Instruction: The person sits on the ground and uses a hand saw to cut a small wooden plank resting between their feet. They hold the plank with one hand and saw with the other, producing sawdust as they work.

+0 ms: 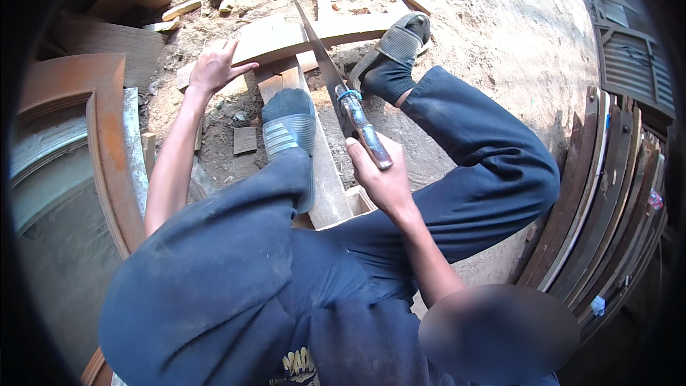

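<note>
Two bare hands are at work: the right hand (386, 171) has its fingers curled around the handle (368, 132) of a saw (329, 71), and the left hand (213, 70) rests on the left part of a curved board (264, 46), thumb spread wide from its fingers. The saw crosses the board near its middle, but I cannot tell if the teeth bite the wood. To cut well, it seems best to press the board down hard, use long, even strokes, and keep the left thumb away from the teeth. The saw's long side runs near to far, its tip pointing far and a bit left; the board's long side runs left to right.
</note>
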`<state>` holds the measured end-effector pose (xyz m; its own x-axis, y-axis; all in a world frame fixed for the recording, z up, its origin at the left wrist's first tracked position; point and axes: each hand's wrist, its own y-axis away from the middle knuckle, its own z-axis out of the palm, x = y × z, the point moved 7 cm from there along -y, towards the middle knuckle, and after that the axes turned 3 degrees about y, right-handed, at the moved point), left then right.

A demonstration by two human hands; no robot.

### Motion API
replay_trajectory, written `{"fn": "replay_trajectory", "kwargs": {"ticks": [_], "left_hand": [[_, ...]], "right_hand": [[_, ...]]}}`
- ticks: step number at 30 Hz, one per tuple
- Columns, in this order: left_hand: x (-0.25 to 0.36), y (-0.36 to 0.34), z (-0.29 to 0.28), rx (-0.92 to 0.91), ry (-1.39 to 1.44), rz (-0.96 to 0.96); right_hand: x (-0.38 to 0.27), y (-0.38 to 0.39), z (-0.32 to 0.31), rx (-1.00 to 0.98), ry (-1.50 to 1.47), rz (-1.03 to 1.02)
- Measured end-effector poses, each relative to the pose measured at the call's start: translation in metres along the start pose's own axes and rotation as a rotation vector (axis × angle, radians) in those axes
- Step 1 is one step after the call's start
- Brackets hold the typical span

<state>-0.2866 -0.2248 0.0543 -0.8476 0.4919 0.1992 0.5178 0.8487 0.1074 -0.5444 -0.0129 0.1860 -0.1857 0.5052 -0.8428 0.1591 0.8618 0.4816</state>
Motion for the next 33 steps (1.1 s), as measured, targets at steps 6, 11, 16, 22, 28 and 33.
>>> {"fn": "replay_trajectory", "kwargs": {"ticks": [6,11,16,22,28,33], "left_hand": [[0.009,0.003,0.007,0.064,-0.108,0.013],[0.015,-0.001,0.003,0.134,-0.128,0.043],[0.006,-0.007,-0.002,0.131,-0.052,0.009],[0.003,-0.009,0.003,0.164,-0.131,0.014],[0.001,-0.014,0.004,0.269,-0.159,0.13],[0.004,-0.004,0.004,0.202,-0.126,0.093]], "right_hand": [[0.019,-0.02,0.009,0.037,-0.009,-0.033],[0.023,-0.024,0.005,0.055,0.012,-0.041],[0.013,-0.034,0.011,0.117,0.005,-0.109],[0.039,-0.02,0.009,0.078,0.046,-0.14],[0.076,-0.046,0.014,0.144,0.001,-0.23],[0.071,-0.042,0.011,0.104,-0.037,-0.156]]}}
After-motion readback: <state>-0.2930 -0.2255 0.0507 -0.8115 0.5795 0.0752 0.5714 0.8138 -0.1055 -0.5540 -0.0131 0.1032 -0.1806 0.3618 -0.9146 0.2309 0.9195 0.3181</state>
